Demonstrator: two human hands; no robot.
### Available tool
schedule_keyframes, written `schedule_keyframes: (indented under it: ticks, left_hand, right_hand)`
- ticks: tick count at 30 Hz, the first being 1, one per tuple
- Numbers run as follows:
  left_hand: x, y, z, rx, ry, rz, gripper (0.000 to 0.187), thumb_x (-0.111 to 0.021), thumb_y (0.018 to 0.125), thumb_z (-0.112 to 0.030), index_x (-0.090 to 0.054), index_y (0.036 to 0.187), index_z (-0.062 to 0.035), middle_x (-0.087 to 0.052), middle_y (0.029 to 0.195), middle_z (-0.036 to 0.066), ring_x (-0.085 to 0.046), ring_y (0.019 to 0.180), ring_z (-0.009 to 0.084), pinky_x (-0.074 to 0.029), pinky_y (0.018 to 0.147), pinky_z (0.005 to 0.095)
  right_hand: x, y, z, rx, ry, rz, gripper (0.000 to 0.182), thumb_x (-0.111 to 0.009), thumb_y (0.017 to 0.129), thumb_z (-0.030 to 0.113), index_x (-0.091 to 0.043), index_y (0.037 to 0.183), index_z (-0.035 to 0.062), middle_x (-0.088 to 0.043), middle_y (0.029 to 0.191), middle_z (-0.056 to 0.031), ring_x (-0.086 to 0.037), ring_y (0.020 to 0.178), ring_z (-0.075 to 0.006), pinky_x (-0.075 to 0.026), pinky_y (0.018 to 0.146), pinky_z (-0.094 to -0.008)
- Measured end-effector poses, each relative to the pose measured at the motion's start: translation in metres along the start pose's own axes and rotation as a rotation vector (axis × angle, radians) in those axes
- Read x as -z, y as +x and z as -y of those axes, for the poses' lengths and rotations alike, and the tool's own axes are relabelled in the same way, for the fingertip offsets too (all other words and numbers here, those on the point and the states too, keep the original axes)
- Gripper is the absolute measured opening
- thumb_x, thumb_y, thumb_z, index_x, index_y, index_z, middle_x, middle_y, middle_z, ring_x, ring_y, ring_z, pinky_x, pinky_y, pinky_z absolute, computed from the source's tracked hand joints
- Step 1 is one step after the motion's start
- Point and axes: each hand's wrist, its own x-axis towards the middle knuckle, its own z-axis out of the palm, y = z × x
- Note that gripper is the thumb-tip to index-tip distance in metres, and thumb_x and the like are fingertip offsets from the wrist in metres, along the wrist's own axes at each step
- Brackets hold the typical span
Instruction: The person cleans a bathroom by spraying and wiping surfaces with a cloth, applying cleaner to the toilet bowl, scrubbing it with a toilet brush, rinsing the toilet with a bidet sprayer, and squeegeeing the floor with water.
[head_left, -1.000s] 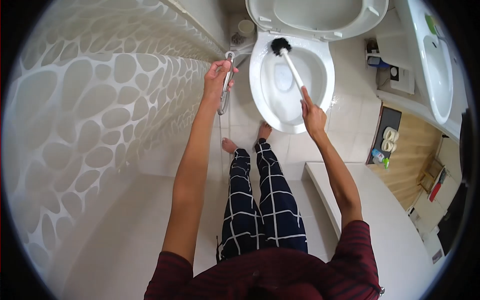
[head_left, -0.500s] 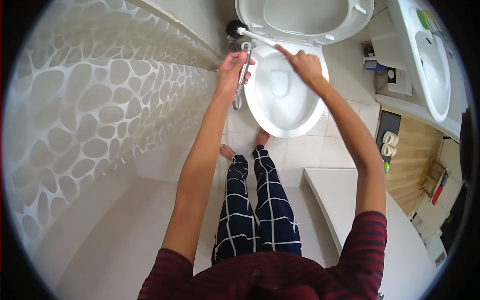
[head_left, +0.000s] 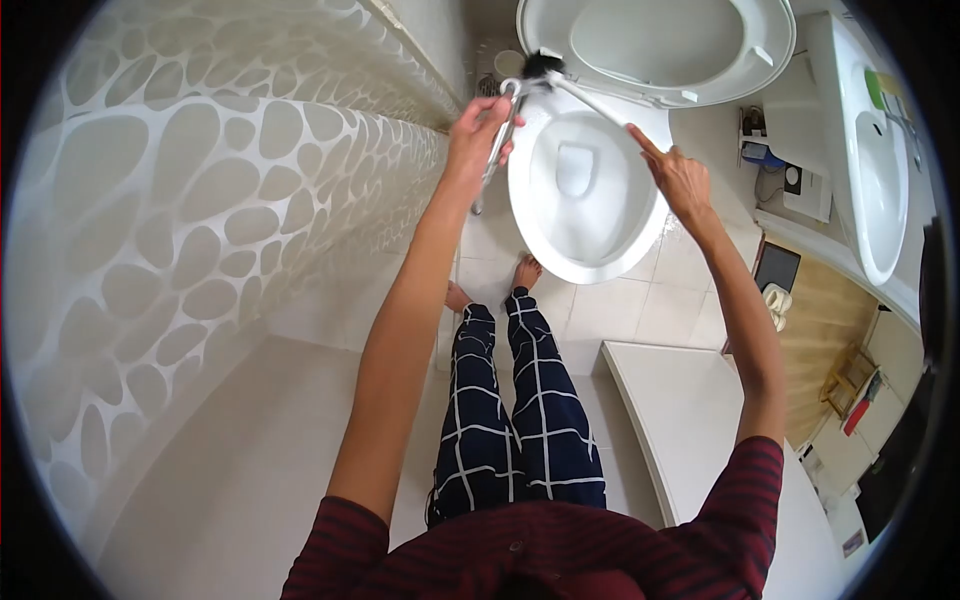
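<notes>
My left hand (head_left: 478, 140) is wrapped around a chrome bidet sprayer (head_left: 498, 135), whose round head points up and to the right. My right hand (head_left: 682, 182) grips the end of a white-handled toilet brush (head_left: 592, 101), index finger stretched along the handle. The brush's black bristles (head_left: 543, 66) are right beside the sprayer head, over the back left of the toilet. A pale blur shows between sprayer head and bristles. Below the brush, the white toilet bowl (head_left: 578, 272) stands uncovered, with its seat and lid (head_left: 690, 96) raised.
A patterned shower curtain (head_left: 190, 210) hangs along the left. On the right are a white washbasin (head_left: 872, 190) and a low white ledge (head_left: 680, 400). My bare feet (head_left: 526, 272) stand on the tiled floor (head_left: 610, 308) before the toilet. Slippers (head_left: 776, 300) lie further right.
The view has shifted. Both hands sit further right in it, the right hand more so and lower. The bristles have moved rightward, from the sprayer head's upper left to its upper right.
</notes>
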Motion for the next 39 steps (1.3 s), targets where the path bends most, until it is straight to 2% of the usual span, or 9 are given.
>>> schedule_keyframes:
  ticks: [4, 6, 19, 23, 26, 29, 30, 35, 39]
  left_hand:
    - [-0.010, 0.030, -0.011, -0.027, -0.071, 0.001, 0.033, -0.060, 0.081, -0.034, -0.048, 0.096, -0.0069, -0.060, 0.081, 0.008, -0.048, 0.048, 0.0113, -0.038, 0.039, 0.0216]
    - [-0.019, 0.037, -0.014, -0.052, -0.101, -0.023, 0.034, -0.060, 0.080, -0.034, -0.048, 0.095, -0.0071, -0.060, 0.081, 0.008, -0.048, 0.049, 0.0113, -0.038, 0.039, 0.0216]
    - [-0.006, 0.035, -0.008, -0.054, 0.000, -0.008, 0.030, -0.058, 0.083, -0.033, -0.048, 0.094, -0.0075, -0.060, 0.084, 0.008, -0.048, 0.051, 0.0108, -0.039, 0.042, 0.0204]
    - [-0.012, 0.035, 0.004, -0.035, 0.017, 0.021, 0.030, -0.057, 0.083, -0.033, -0.046, 0.095, -0.0073, -0.059, 0.084, 0.008, -0.048, 0.051, 0.0110, -0.039, 0.042, 0.0206]
    - [-0.006, 0.029, 0.003, -0.007, 0.033, 0.035, 0.031, -0.057, 0.083, -0.034, -0.046, 0.095, -0.0070, -0.059, 0.085, 0.008, -0.048, 0.051, 0.0111, -0.039, 0.042, 0.0208]
    - [0.023, 0.025, -0.014, -0.043, -0.013, -0.023, 0.030, -0.057, 0.084, -0.033, -0.046, 0.096, -0.0075, -0.059, 0.085, 0.008, -0.048, 0.051, 0.0113, -0.039, 0.042, 0.0205]
    - [0.029, 0.024, -0.018, -0.058, -0.006, -0.045, 0.030, -0.056, 0.084, -0.033, -0.046, 0.095, -0.0075, -0.059, 0.085, 0.008, -0.048, 0.051, 0.0113, -0.039, 0.042, 0.0206]
    - [0.007, 0.026, 0.012, -0.015, 0.016, -0.013, 0.028, -0.056, 0.084, -0.031, -0.047, 0.096, -0.0077, -0.059, 0.085, 0.008, -0.048, 0.052, 0.0109, -0.039, 0.043, 0.0211]
    - [0.004, 0.025, 0.015, 0.038, 0.034, -0.004, 0.028, -0.057, 0.084, -0.032, -0.048, 0.095, -0.0083, -0.059, 0.084, 0.007, -0.049, 0.051, 0.0106, -0.040, 0.043, 0.0205]
  right_hand:
    - [-0.007, -0.033, -0.032, -0.050, -0.016, 0.181, 0.053, -0.044, 0.088, 0.034, -0.017, 0.133, 0.0448, -0.052, 0.061, -0.0123, -0.051, 0.040, -0.0218, -0.042, 0.036, -0.0323]
    - [0.007, -0.014, -0.013, 0.051, 0.008, -0.121, 0.052, -0.043, 0.088, 0.037, -0.017, 0.133, 0.0455, -0.054, 0.061, -0.0113, -0.046, 0.034, -0.0185, -0.038, 0.032, -0.0322]
    - [0.004, -0.024, -0.045, -0.001, -0.042, 0.116, 0.053, -0.043, 0.088, 0.035, -0.017, 0.134, 0.0432, -0.052, 0.061, -0.0100, -0.048, 0.039, -0.0171, -0.039, 0.033, -0.0305]
    - [-0.010, 0.033, -0.004, 0.091, 0.009, -0.016, 0.052, -0.043, 0.089, 0.031, -0.019, 0.133, 0.0446, -0.054, 0.068, -0.0126, -0.050, 0.041, -0.0196, -0.041, 0.036, -0.0322]
    - [-0.019, 0.028, -0.011, 0.062, 0.014, 0.072, 0.051, -0.044, 0.089, 0.029, -0.021, 0.132, 0.0448, -0.054, 0.068, -0.0132, -0.051, 0.043, -0.0209, -0.042, 0.036, -0.0332]
    - [-0.062, -0.041, -0.080, -0.076, 0.111, 0.165, 0.051, -0.045, 0.089, 0.027, -0.023, 0.131, 0.0446, -0.052, 0.066, -0.0123, -0.052, 0.045, -0.0190, -0.042, 0.036, -0.0322]
    - [-0.046, -0.049, -0.087, -0.121, -0.068, 0.286, 0.049, -0.043, 0.089, 0.028, -0.024, 0.131, 0.0447, -0.053, 0.066, -0.0120, -0.052, 0.045, -0.0180, -0.042, 0.035, -0.0312]
    - [-0.049, 0.013, -0.021, 0.067, -0.055, 0.102, 0.052, -0.044, 0.089, 0.030, -0.019, 0.132, 0.0444, -0.053, 0.067, -0.0100, -0.054, 0.047, -0.0219, -0.045, 0.041, -0.0344]
    - [-0.050, -0.033, -0.083, -0.004, -0.128, 0.188, 0.053, -0.042, 0.089, 0.031, -0.015, 0.132, 0.0456, -0.054, 0.066, -0.0103, -0.054, 0.045, -0.0211, -0.046, 0.039, -0.0345]
